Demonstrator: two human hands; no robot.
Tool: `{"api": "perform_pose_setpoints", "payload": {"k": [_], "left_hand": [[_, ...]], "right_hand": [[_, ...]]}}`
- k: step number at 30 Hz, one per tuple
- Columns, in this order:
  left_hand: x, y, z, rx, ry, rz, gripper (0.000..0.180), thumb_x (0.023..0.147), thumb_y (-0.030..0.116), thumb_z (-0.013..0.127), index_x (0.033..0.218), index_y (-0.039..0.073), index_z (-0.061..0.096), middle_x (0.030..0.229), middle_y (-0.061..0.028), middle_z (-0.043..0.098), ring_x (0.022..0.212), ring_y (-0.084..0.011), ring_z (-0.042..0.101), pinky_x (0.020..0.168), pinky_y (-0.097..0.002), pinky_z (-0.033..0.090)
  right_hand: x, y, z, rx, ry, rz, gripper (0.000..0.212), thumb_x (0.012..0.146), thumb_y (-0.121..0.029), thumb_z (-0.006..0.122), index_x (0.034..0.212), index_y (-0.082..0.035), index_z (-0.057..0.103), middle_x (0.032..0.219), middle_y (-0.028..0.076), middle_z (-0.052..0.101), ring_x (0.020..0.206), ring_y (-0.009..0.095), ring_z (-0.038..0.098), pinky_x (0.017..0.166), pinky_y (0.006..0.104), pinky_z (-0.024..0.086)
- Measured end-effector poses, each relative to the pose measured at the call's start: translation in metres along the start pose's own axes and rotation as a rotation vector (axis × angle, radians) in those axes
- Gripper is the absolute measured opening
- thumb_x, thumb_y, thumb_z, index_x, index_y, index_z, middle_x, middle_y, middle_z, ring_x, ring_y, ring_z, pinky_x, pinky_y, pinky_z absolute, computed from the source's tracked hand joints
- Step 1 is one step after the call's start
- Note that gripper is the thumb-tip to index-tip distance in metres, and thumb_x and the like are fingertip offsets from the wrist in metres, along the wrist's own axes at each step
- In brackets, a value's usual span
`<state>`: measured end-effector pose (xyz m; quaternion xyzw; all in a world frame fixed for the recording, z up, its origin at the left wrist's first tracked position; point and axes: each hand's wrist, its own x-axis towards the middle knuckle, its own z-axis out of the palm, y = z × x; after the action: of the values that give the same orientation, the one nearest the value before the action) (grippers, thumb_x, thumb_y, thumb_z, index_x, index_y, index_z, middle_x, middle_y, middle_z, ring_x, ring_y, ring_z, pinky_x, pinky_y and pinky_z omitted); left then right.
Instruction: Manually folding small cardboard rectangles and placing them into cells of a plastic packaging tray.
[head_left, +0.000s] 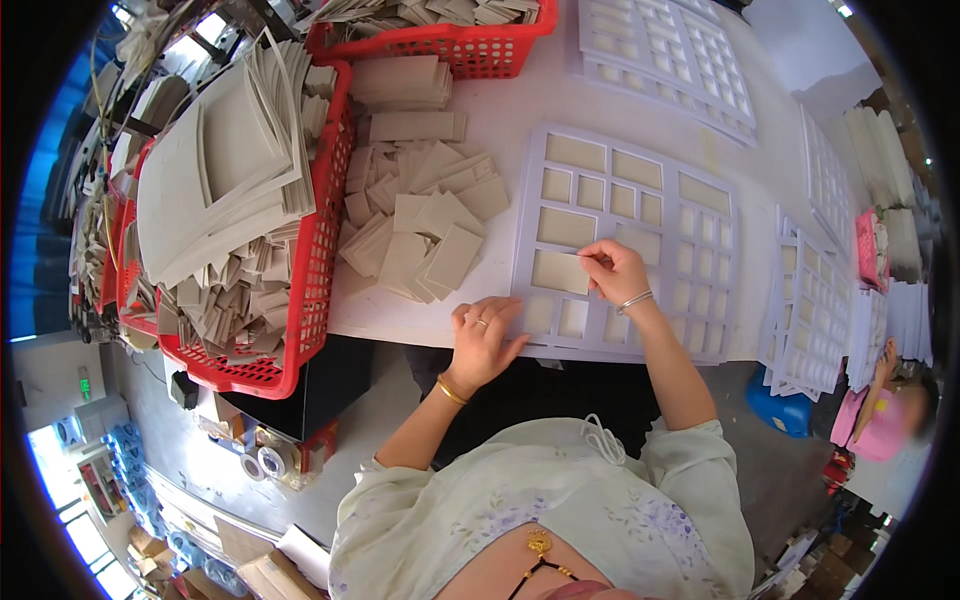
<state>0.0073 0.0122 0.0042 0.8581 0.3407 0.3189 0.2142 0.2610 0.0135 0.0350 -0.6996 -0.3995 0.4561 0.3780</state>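
A white frame board [608,180] with many rectangular openings lies on the table in front of me, on top of similar boards. Several of its openings show grey-beige card inside. My right hand [615,272] pinches the right end of a rectangular cardboard piece [558,270], which sits at an opening in the board's left part. Close to the board's lower left corner is my left hand [482,340], its thumb apart from the fingers, with nothing in it; the fingertips reach the board's edge. Left of the board spreads a loose pile of cardboard pieces [440,225].
A red plastic basket [322,240] heaped with cardboard stands at the left, and another red basket [490,50] at the far side. More frame boards [665,50] lie at the far right, with others [808,300] along the right edge. A person in pink [875,425] is further right.
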Motion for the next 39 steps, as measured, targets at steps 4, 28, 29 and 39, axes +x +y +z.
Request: {"api": "perform_pose_setpoints", "payload": {"k": [4,28,29,39], "left_hand": [[0.001,0.006,-0.001,0.007,0.009,0.000,0.050,0.071,0.018,0.073,0.116,0.010,0.053,0.115,-0.0039,0.058,0.106,-0.0220,0.053,0.090,-0.0387,0.032],[0.004,-0.081,-0.051,0.200,0.424,-0.184,0.036,0.069,0.006,0.069,0.103,0.011,0.059,0.109,-0.0074,0.058,0.101,-0.0264,0.052,0.085,-0.0392,0.037],[0.004,-0.081,-0.050,0.195,0.429,-0.183,0.036,0.069,0.006,0.069,0.103,0.011,0.059,0.109,-0.0074,0.058,0.101,-0.0264,0.052,0.085,-0.0392,0.037],[0.001,-0.081,-0.050,0.126,0.494,-0.159,0.033,0.068,0.003,0.068,0.100,0.010,0.059,0.107,-0.0066,0.058,0.096,-0.0258,0.054,0.083,-0.0394,0.037]], "right_hand": [[-0.004,-0.003,0.008,-0.181,0.066,-0.136,0.006,0.080,-0.003,0.063,0.086,-0.003,0.062,0.077,0.003,0.057,0.055,0.013,0.058,0.043,0.0279,0.045],[0.069,-0.117,0.062,-0.895,-0.155,-0.849,0.010,0.077,-0.020,0.065,0.073,-0.011,0.064,0.068,0.008,0.062,0.068,0.029,0.059,0.064,0.0406,0.046],[0.080,-0.129,0.078,-0.863,-0.118,-0.897,0.011,0.078,-0.022,0.065,0.075,-0.011,0.064,0.070,0.008,0.062,0.071,0.029,0.060,0.067,0.0410,0.046],[0.173,-0.147,0.246,-1.062,-0.044,-0.926,0.036,0.076,-0.036,0.067,0.103,-0.014,0.064,0.105,0.003,0.063,0.108,0.023,0.053,0.087,0.0425,0.040]]}}
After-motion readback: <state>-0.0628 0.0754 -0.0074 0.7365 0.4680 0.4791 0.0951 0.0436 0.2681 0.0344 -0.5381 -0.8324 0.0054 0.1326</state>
